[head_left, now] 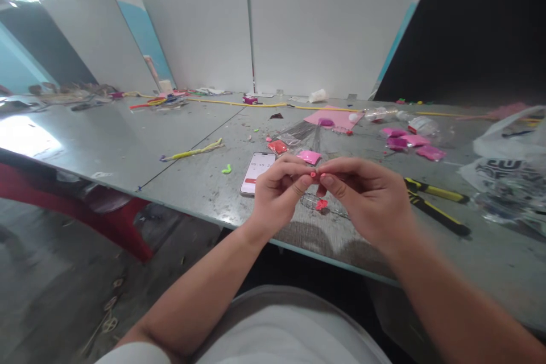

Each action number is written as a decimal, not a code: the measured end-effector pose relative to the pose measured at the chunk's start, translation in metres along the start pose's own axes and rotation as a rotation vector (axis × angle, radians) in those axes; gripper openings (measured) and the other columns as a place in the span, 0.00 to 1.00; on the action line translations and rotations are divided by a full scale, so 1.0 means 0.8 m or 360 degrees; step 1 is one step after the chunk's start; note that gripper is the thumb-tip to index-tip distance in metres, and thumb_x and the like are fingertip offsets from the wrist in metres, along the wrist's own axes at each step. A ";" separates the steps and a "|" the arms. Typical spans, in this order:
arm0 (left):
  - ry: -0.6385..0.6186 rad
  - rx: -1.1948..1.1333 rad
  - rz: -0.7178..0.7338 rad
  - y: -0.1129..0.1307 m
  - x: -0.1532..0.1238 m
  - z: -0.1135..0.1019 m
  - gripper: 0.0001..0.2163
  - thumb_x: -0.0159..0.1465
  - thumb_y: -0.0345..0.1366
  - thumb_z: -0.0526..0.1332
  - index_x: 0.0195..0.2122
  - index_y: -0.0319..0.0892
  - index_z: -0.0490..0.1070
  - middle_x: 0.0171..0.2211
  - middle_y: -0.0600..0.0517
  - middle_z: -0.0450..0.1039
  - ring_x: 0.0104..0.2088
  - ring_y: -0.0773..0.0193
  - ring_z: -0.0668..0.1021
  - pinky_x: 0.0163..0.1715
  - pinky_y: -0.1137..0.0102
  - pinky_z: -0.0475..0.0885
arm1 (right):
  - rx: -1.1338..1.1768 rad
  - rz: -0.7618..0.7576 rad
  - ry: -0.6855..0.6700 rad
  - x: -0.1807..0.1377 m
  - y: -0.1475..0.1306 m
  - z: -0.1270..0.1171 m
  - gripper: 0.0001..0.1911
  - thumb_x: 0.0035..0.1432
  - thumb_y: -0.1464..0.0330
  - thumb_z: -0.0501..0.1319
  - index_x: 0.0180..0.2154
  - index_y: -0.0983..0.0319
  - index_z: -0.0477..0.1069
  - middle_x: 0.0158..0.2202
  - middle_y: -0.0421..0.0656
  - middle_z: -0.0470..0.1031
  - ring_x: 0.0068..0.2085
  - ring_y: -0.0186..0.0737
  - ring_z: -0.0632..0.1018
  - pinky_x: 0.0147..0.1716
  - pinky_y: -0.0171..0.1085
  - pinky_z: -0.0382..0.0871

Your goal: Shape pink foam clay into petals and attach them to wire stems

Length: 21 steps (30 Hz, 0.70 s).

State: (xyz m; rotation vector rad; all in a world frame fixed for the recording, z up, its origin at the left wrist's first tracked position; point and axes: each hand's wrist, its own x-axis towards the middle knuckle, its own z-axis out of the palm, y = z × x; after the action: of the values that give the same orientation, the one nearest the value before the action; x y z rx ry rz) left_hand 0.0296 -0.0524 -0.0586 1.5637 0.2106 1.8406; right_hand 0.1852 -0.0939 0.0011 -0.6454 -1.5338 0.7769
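Observation:
My left hand (281, 190) pinches a small red piece of soft modelling clay (313, 174) between thumb and fingertips. Close against it, my right hand (371, 196) is also closed, with a bit of the red clay showing at its thumb tip. Whether the two bits are joined, I cannot tell. On the table below them lies a red clay shape (321, 204) on a thin wire-like loop. A phone (257, 173) with a running timer lies beside my left hand. Yellow-and-black pliers (439, 205) rest to the right of my right hand.
Pink clay packets (416, 141) and clear bottles (422, 125) lie at the back right, near a white plastic bag (507, 153). A pink sheet (336, 118) is behind my hands. To the left are a yellow twisted strand (194, 152) and a green scrap (226, 169). A red chair (85, 199) stands below the table edge.

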 end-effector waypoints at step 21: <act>0.0063 -0.0141 -0.0091 0.004 -0.006 0.001 0.05 0.66 0.33 0.70 0.43 0.49 0.84 0.39 0.51 0.76 0.37 0.68 0.78 0.32 0.74 0.73 | -0.0070 -0.0103 -0.0025 -0.005 0.006 0.005 0.09 0.60 0.75 0.72 0.38 0.54 0.84 0.34 0.36 0.85 0.33 0.32 0.84 0.34 0.29 0.82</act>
State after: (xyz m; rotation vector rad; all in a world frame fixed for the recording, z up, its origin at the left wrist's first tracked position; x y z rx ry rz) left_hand 0.0294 -0.0576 -0.0603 1.4473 0.1876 1.8128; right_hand 0.1814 -0.0946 -0.0055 -0.6201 -1.5819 0.7025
